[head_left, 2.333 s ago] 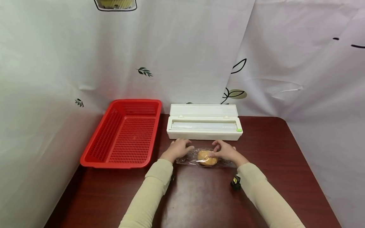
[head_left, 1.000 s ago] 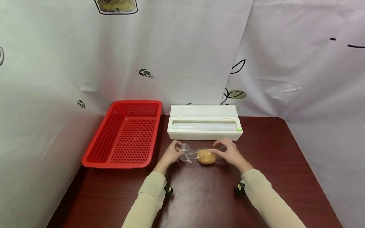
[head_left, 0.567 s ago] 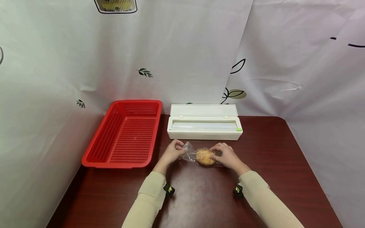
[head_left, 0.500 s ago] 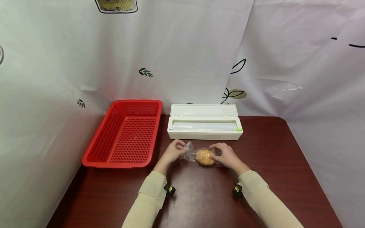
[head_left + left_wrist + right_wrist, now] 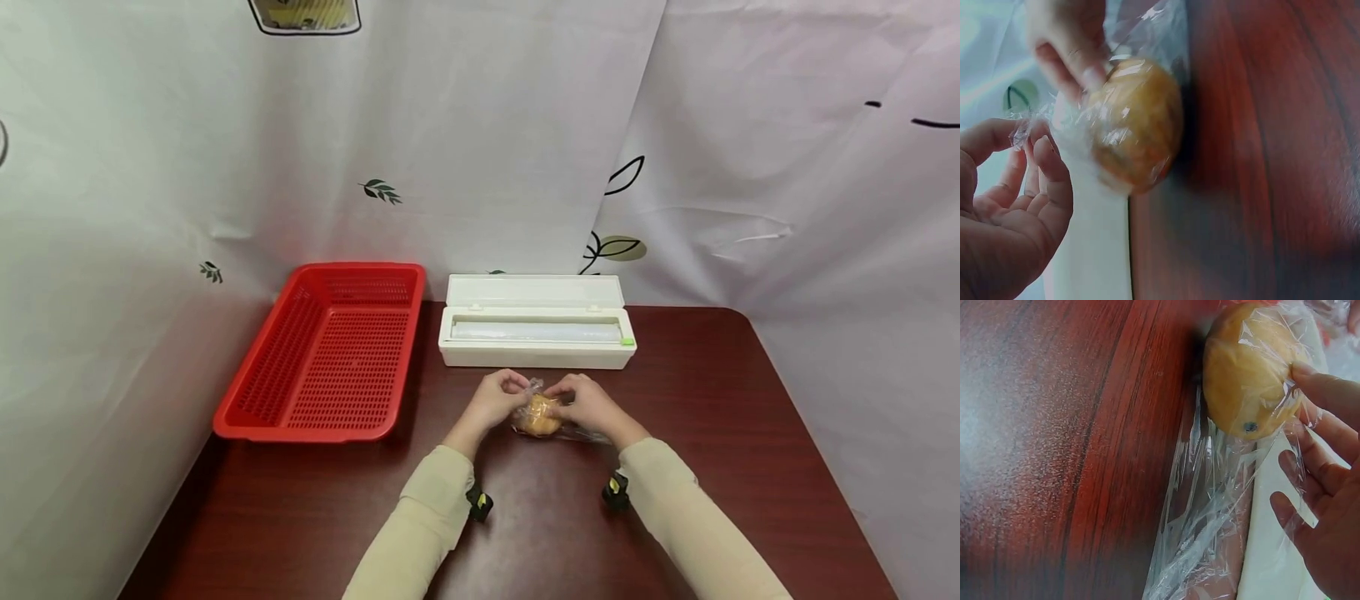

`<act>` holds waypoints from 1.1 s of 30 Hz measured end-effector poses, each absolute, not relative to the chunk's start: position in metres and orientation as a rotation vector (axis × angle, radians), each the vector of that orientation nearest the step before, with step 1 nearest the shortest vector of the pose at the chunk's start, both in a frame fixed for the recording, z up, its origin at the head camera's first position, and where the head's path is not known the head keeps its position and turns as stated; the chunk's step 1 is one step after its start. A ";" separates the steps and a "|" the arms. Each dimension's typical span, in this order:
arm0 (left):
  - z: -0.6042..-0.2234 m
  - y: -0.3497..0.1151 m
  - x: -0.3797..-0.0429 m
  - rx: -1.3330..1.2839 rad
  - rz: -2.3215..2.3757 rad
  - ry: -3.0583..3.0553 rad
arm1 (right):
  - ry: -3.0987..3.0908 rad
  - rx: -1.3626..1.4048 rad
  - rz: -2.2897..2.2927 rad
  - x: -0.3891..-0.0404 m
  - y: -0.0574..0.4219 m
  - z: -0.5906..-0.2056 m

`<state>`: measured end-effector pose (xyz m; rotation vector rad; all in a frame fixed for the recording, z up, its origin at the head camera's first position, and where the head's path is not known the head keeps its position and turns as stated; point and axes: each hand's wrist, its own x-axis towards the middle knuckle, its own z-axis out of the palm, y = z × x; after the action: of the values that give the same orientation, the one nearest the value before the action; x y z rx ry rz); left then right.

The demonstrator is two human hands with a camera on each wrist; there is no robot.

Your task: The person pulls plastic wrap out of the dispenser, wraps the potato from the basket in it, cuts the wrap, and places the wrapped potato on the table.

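Note:
A rounded yellow-brown potato (image 5: 1247, 375) with a dark spot lies wrapped in clear cling film (image 5: 1204, 544), near the table's middle. My left hand (image 5: 495, 400) pinches a gathered end of the film between thumb and fingers, seen close in the left wrist view. On the other side, my right hand (image 5: 592, 404) grips the potato through the film, its thumb on the near face and fingers behind. Loose film trails off to the right beneath that hand. In the head view both hands are close together and partly cover the potato (image 5: 542, 419).
Just behind the hands stands a white film dispenser (image 5: 536, 357) with its lid raised and a roll inside. A red perforated basket (image 5: 307, 433) sits to the left on the dark red wooden table (image 5: 540, 533). White printed sheets hang behind and at both sides.
My left hand first gathered the left end of the film, then moved right with it up to the potato. My right hand has settled onto the potato, which now sits more tilted.

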<state>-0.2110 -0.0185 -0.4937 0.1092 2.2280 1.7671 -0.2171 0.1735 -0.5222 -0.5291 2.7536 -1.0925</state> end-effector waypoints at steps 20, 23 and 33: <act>-0.503 0.010 -0.196 0.444 0.887 2.817 | 2.738 -0.543 -1.095 -0.213 0.181 -0.519; -0.505 0.011 -0.192 0.447 0.743 2.915 | 2.803 -0.569 -1.030 -0.211 0.182 -0.518; -0.516 -0.014 -0.198 0.568 1.112 2.790 | 2.817 -0.243 -1.006 -0.206 0.237 -0.512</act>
<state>-0.1977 -0.0143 -0.5161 0.5681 2.7901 1.1115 -0.2063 0.2375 -0.5117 -0.2432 2.8170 -1.0064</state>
